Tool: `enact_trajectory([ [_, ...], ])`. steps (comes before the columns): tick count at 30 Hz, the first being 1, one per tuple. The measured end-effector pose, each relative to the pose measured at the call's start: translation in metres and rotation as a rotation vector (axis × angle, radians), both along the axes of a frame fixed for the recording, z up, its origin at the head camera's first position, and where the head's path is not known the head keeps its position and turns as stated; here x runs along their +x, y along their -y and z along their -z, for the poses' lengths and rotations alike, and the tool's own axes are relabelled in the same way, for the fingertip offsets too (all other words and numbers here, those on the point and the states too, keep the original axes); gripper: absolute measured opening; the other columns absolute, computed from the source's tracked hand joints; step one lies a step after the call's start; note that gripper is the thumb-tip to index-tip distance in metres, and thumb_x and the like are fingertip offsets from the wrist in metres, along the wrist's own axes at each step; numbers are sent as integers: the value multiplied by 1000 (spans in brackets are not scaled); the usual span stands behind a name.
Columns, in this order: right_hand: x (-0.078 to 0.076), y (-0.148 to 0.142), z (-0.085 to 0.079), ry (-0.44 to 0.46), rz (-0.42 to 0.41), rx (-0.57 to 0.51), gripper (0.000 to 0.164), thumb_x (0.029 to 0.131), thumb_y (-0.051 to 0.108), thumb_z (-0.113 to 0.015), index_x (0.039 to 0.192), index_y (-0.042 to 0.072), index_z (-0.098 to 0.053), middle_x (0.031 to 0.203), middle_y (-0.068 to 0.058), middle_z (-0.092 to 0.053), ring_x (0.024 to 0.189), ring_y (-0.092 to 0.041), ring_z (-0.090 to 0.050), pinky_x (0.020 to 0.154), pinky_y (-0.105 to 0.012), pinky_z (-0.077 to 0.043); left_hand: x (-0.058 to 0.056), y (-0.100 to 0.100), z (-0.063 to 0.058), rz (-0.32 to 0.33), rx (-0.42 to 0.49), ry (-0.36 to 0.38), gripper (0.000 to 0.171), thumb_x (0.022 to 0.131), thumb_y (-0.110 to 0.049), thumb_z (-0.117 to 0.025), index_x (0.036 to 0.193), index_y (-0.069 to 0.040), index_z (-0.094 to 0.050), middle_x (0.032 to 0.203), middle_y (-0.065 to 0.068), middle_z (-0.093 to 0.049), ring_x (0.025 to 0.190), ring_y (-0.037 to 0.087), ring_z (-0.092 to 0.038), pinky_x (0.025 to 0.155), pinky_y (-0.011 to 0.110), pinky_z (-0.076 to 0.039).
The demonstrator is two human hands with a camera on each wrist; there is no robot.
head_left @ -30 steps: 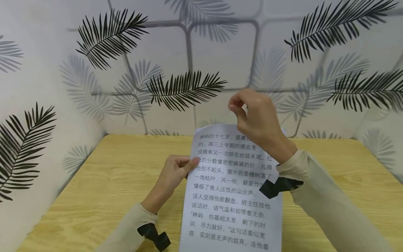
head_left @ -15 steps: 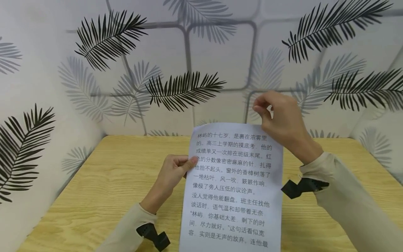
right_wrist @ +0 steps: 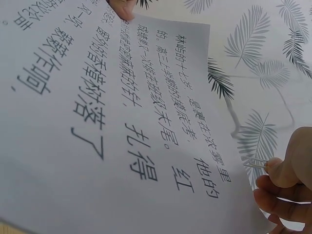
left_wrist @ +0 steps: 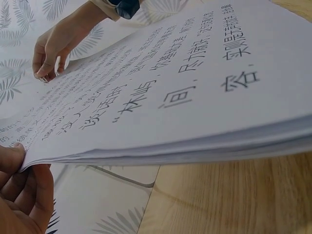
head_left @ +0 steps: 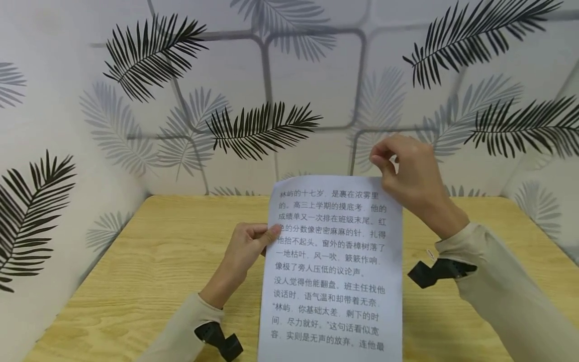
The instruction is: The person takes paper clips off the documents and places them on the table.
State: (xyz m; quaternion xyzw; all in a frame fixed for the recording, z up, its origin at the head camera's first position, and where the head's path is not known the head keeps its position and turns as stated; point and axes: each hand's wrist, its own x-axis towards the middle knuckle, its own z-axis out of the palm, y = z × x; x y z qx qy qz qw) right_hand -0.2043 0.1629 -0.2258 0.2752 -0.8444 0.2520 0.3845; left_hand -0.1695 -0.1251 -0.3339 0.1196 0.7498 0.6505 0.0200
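My left hand pinches the left edge of a stack of printed paper sheets, thumb on top and fingers underneath. The stack is held up, tilted towards me; its several layers show along the edge in the left wrist view. My right hand is at the top right corner of the stack. Between its thumb and forefinger it pinches a thin, pale paper clip, whose looped end points at the top edge of the paper. From the head view that clip cannot be made out.
A small paper clip lies on the wooden table, right of the stack and near the right wrist's black camera. Behind the table stands a wall with a leaf pattern.
My right hand has moved right, from above the top middle of the stack to its top right corner, uncovering printed lines. The left hand keeps its grip, almost still.
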Motion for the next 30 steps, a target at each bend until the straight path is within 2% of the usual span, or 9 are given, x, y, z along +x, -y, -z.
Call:
enact_trajectory([
  [6,-2,-2,1,-17,9,-3,8,82,-10,-67,82,-3,-65,77,-14,-65,71,-26,-60,65,-36,-42,-1,0,-1,7,4,-9,26,97,-13,-59,98,10,-70,79,17,-72,58,18,-65,70,31,-50],
  [14,-1,-6,3,-3,26,-10,8,82,-11,-67,82,-3,-64,78,-15,-64,71,-26,-58,65,-36,-41,-1,1,-1,7,5,-14,26,97,-13,-58,97,10,-70,78,17,-72,57,17,-64,63,29,-50],
  [18,0,-9,3,-7,22,-12,7,82,-11,-67,83,-4,-65,78,-16,-65,71,-27,-59,64,-37,-42,0,1,0,5,5,-8,26,97,-13,-58,97,11,-70,78,17,-72,57,17,-64,65,28,-50],
  [30,-1,-17,7,-10,19,-32,10,81,-16,-65,82,-5,-64,76,-15,-64,69,-24,-60,64,-18,-40,0,2,-1,7,3,-20,26,97,-12,-58,97,11,-70,79,18,-72,57,17,-65,67,30,-50],
])
